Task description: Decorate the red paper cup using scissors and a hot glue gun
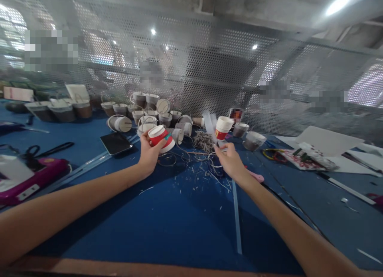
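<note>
My left hand (150,152) is wrapped around a red and white paper cup (158,136), which is tilted on its side. A small teal patch shows by the thumb. My right hand (230,159) is closed on a flat, pale blade-like piece (210,123) that points up and is smeared by motion, so its kind is unclear. Just behind the right hand stands a stack of red and white paper cups (224,127). A heap of grey-brown string (203,141) lies between the hands, with thin loops and small scraps in front of it.
Many small wrapped cups with handles (145,119) crowd the back. A black phone (116,143) lies at left, near a magenta device (44,179). A clear strip (237,221) lies on the blue tabletop (179,229). Papers (327,139) and a patterned bag (308,157) are at right.
</note>
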The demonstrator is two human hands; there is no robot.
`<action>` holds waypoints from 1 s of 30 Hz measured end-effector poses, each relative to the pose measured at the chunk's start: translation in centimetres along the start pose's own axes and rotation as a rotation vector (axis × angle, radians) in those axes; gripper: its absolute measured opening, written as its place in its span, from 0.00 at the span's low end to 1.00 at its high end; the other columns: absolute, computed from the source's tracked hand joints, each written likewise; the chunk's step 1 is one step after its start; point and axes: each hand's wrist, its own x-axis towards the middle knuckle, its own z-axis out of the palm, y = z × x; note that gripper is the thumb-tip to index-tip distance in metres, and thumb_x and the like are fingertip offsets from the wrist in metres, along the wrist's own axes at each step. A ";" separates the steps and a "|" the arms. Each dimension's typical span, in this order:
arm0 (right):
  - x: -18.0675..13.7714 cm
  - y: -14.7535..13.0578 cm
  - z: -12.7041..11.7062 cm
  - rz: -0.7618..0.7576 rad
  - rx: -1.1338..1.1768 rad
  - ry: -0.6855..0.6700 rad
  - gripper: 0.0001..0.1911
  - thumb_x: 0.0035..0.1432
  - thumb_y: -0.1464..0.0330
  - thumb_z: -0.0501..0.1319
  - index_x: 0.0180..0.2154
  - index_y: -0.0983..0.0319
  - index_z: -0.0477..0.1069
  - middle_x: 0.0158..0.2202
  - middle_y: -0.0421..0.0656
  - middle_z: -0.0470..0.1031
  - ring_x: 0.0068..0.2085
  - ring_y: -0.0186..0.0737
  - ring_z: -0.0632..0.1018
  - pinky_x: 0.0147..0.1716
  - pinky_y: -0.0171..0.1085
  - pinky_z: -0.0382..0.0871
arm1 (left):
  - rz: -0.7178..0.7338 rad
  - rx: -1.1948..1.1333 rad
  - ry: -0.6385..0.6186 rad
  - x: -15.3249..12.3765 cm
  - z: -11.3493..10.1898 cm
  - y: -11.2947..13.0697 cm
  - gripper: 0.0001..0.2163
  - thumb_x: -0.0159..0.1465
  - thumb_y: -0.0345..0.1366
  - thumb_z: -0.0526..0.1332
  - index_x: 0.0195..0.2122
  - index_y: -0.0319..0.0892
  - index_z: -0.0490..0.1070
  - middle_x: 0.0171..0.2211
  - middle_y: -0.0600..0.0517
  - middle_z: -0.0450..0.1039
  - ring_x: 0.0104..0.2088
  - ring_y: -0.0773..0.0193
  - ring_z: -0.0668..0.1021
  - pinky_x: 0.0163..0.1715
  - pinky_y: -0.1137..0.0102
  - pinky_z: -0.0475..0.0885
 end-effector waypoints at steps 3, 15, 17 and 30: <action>-0.1 -0.3 -0.3 -0.054 -0.149 -0.072 0.16 0.54 0.54 0.58 0.27 0.58 0.60 0.14 0.33 0.62 0.18 0.35 0.66 0.20 0.35 0.56 | -0.014 -0.001 0.007 0.1 0.0 -0.2 0.27 0.46 0.31 0.70 0.45 0.46 0.58 0.44 0.49 0.72 0.47 0.57 0.77 0.50 0.59 0.71; 4.4 -5.0 -3.0 -0.286 0.166 -0.107 0.09 0.37 0.72 0.72 0.27 0.64 0.78 0.26 0.45 0.80 0.28 0.39 0.80 0.32 0.38 0.77 | -0.168 0.083 -0.094 -0.8 0.1 1.1 0.26 0.48 0.33 0.70 0.46 0.45 0.58 0.47 0.48 0.71 0.47 0.57 0.77 0.40 0.67 0.76; 5.7 -5.6 -1.9 -0.234 0.254 -0.131 0.09 0.36 0.75 0.72 0.26 0.65 0.77 0.23 0.44 0.79 0.24 0.36 0.79 0.25 0.36 0.76 | -0.186 0.106 -0.125 -0.9 0.1 1.3 0.27 0.48 0.33 0.70 0.46 0.45 0.59 0.47 0.48 0.71 0.48 0.56 0.76 0.41 0.66 0.75; 9.9 -4.0 1.3 -0.190 0.414 -0.219 0.08 0.41 0.69 0.71 0.27 0.65 0.78 0.23 0.45 0.78 0.27 0.38 0.80 0.29 0.37 0.78 | -0.135 0.116 -0.311 -1.2 -0.1 0.8 0.26 0.48 0.37 0.70 0.47 0.45 0.61 0.44 0.49 0.73 0.43 0.57 0.76 0.40 0.65 0.73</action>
